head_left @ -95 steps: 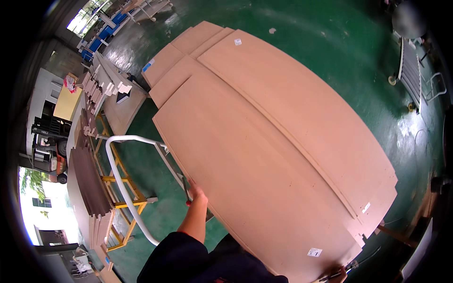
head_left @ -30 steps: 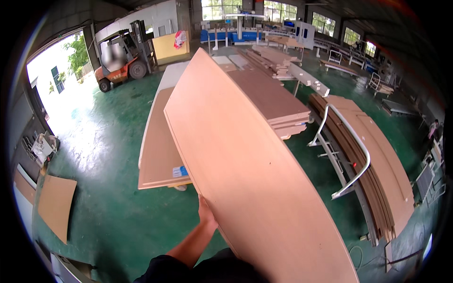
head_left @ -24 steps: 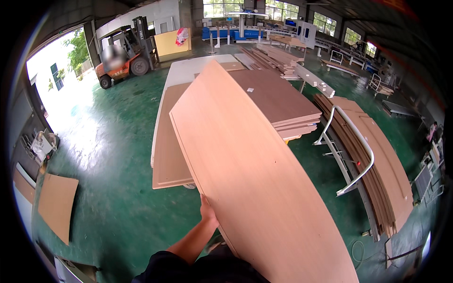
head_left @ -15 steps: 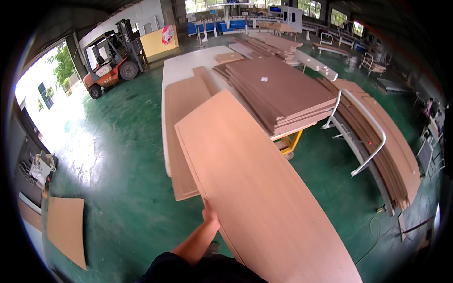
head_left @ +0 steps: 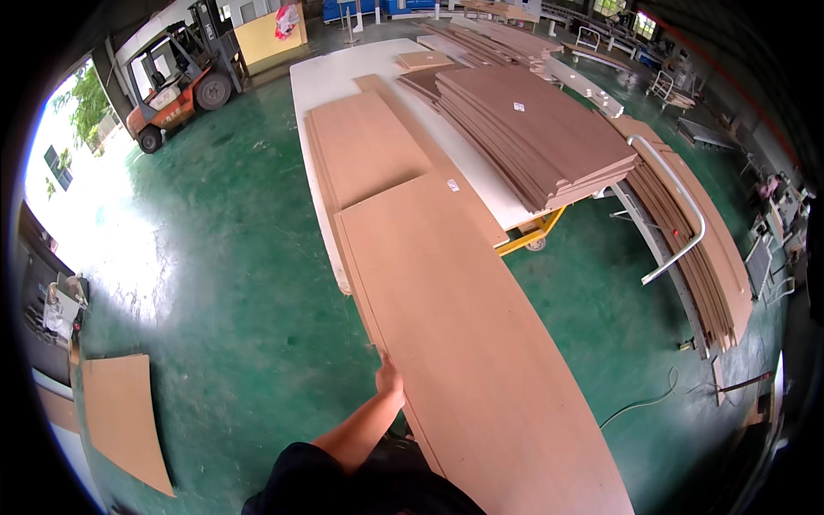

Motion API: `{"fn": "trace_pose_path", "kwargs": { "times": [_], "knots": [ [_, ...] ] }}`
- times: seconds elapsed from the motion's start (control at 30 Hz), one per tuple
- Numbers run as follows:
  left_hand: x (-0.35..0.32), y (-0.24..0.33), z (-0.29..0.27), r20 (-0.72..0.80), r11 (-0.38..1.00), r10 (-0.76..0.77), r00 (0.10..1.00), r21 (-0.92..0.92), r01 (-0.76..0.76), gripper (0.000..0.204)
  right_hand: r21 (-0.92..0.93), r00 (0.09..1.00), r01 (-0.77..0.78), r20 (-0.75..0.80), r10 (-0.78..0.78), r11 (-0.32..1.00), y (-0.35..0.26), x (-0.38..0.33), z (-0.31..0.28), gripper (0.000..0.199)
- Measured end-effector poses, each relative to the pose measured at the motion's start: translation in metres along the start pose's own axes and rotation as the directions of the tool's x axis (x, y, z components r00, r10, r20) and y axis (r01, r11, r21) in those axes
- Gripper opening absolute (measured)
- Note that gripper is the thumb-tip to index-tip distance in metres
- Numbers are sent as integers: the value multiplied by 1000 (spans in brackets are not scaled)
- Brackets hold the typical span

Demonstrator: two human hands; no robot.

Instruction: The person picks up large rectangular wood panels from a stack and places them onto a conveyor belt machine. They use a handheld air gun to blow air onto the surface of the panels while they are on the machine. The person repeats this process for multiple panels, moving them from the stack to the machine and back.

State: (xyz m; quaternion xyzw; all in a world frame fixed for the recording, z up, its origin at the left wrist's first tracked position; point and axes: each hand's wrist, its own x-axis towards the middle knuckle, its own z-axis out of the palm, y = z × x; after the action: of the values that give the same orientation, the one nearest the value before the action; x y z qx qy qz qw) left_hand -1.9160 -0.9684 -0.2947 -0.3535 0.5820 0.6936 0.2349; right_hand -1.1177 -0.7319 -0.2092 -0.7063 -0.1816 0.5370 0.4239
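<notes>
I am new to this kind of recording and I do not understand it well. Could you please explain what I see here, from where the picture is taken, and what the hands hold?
There is no machine here: a person works with bare hands. The picture comes from a wide-angle camera worn on the person's head, looking down, so straight edges appear curved.

The left hand grips the left edge of a long brown board, which reaches forward from the person. The right hand is not in view.

Ahead, on the green floor, similar boards lie flat on a low white sheet. To the right is a taller stack of darker boards on a yellow cart, and further right a rack with a white rail holds more boards. An orange forklift stands at the upper left, and a single board piece lies on the floor at the lower left.
</notes>
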Motion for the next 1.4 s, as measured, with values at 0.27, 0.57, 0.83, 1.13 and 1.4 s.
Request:
{"fn": "trace_pose_path", "kwargs": {
  "times": [0.27,0.57,0.83,1.13,1.4],
  "knots": [
    [7,12,-35,-8,779,201,980,608,-154,75,2,994,-79,72,78,997,67,-70,41,18],
    [8,51,-61,392,403,274,878,782,-475,69,67,995,-82,64,78,994,174,-30,113,23],
    [140,142,-5,430,254,551,715,730,-634,92,-82,956,-107,264,125,991,202,-14,270,23],
    [241,274,28,261,278,568,781,832,-480,73,-121,829,33,558,40,992,206,-189,535,6],
    [261,292,47,258,310,553,792,819,-483,70,-248,497,132,854,152,960,254,-246,674,8]
  ]
}}
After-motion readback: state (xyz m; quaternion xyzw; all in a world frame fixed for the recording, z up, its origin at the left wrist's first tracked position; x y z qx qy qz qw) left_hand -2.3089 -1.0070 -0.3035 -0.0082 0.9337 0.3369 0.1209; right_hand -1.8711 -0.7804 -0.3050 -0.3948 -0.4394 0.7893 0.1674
